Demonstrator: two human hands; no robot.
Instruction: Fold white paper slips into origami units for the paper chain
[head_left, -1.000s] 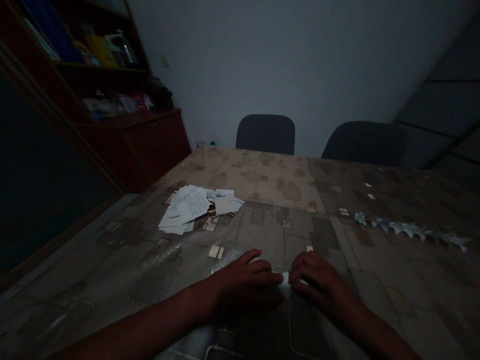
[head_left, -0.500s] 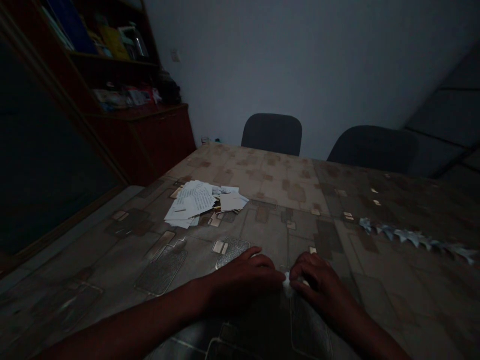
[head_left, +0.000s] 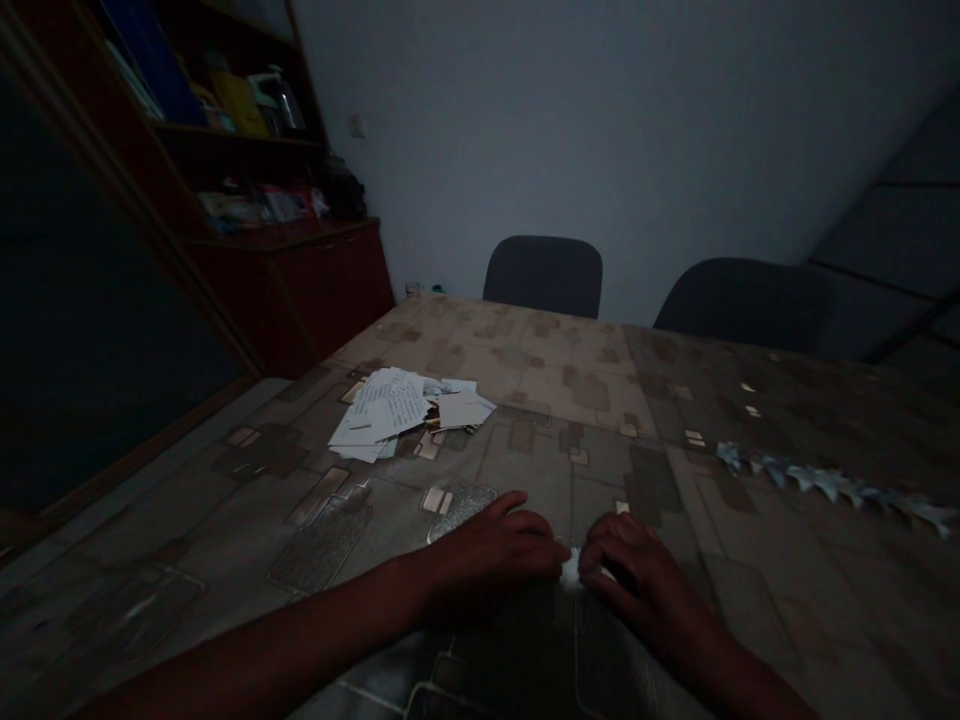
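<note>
A small white piece of what looks like paper is between my two hands, low over the near part of the table. My left hand is closed, its fingertips on the left edge of the piece. From the other side, my right hand pinches it between thumb and fingers. The hands cover much of it, and in the dim light its folds cannot be made out. Beyond my left hand lies a loose pile of white paper pieces, some printed. Off to the right, a row of pointed, folded pale paper shapes rests on the table.
A patterned cloth covers the table. Two dark chairs, one in the middle and one at the right, stand at the far side by the wall. A reddish-brown cabinet with filled shelves is at the left.
The view has tilted slightly, so the background sits a little lower. Both hands stay at the white piece, with only small finger movement.
</note>
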